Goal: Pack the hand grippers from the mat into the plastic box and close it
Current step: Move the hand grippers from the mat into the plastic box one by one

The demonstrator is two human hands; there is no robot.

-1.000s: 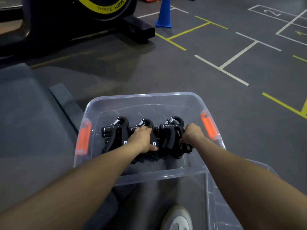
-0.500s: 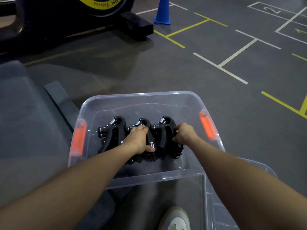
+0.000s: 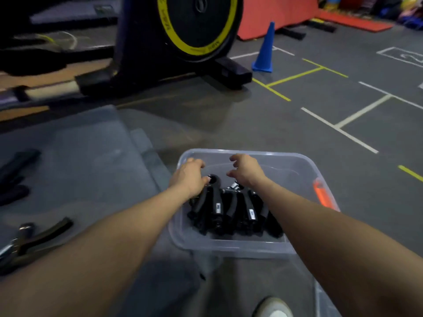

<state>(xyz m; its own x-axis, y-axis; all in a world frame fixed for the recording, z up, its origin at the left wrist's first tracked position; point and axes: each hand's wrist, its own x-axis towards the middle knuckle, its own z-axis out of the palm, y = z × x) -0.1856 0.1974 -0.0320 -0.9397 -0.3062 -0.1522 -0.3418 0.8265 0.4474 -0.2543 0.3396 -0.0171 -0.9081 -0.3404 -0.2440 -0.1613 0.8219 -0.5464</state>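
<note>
Plastic box (image 3: 304,170): clear, open at the top, standing on the grey floor; it is the landmark for all that follows.
Orange latch (image 3: 322,197): on the right wall of the box.
Hand grippers in the box (image 3: 231,211): black ones lying side by side in a row on the bottom, handles toward the person, spring ends toward the far wall.
Left hand (image 3: 191,177): over the left part of the box, fingers curved down and a little apart; the thumb tip is at the ring end of the leftmost gripper. I cannot tell if it really holds it.
Right hand (image 3: 246,169): above the middle of the box, over the spring ends; fingers curled like a claw and spread, holding nothing.
Mat (image 3: 75,161): grey, just left of the box.
Hand gripper on the mat (image 3: 39,236): one more, black with a metal spring, lying well to the left of the box, near the person's left forearm.
Dark objects (image 3: 16,175): on the mat further left of the box; too blurred to name.
Lid (image 3: 320,294): a clear plastic piece on the near side of the box, partly hidden by the right arm.
Shoe (image 3: 272,308): pale, on the near side of the box.
Exercise machine (image 3: 196,26): black wheel with a yellow ring, far beyond the box.
Blue cone (image 3: 264,51): beyond the box, to the right of the machine.
</note>
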